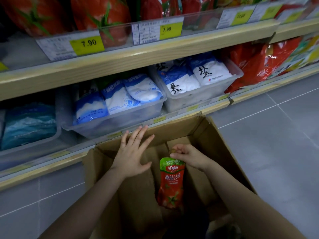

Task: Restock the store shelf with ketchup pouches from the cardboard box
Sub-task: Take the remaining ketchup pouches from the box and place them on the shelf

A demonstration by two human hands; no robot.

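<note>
The right hand point(188, 156) pinches the pouch point(170, 185) by its top, above the box point(215, 147). The left hand point(133, 152) is spread flat, holding nothing, at the box's far edge.

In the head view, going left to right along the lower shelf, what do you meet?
Teal bags in the leftmost bin → clear bin of blue-and-white bags → clear bin of white bags with black characters → red bags.

Cardboard box point(215, 135) bottom too dark to read, near edge cut off below; ketchup pouch point(170, 183) cap hidden under right hand point(188, 155).
</note>
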